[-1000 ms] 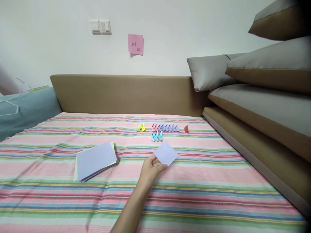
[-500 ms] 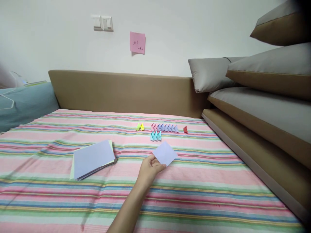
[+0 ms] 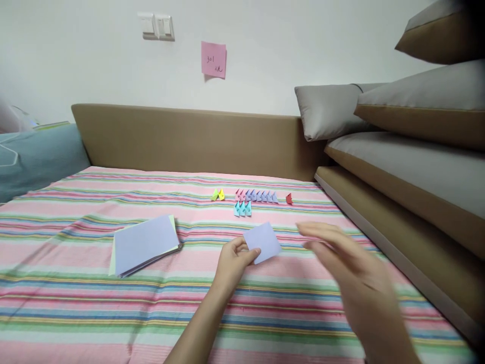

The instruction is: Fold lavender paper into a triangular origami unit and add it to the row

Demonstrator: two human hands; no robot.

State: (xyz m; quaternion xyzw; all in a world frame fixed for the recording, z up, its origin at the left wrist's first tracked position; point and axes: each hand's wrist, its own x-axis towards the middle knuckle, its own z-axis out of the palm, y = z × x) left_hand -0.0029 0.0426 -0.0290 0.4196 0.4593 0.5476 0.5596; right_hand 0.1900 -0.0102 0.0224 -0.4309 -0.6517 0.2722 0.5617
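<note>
Lilac square: a small flat sheet of pale lilac paper (image 3: 267,240), held near the middle of the pink striped cloth (image 3: 303,313); whether any edge touches the cloth, I cannot tell.
Left hand: the left hand (image 3: 234,260) grasps the lilac square at its left and lower-left edge, thumb on the upper face, the other fingers partly hidden behind.
Right hand: the right hand (image 3: 356,265), blurred, is near the lilac square's right side but apart from it; its fingers are stretched, slightly curved and grasping nothing.
Feel of the paper: probably very light, thin and bendy, easily creased or torn, perhaps a little slick; a soft pinch should be enough.
Where to grip: the free right-hand edge or corner looks best, with the thumb kept off the middle so that the face stays smooth.
Folded pieces: beyond the hands stand three small turquoise paper pieces (image 3: 242,209), behind them a row of pink and lilac paper pieces (image 3: 264,196), with a dark red paper piece (image 3: 289,198) to the right.
Paper stack: larger lilac and pale green sheets (image 3: 146,245) lie left of the left hand, well apart.
</note>
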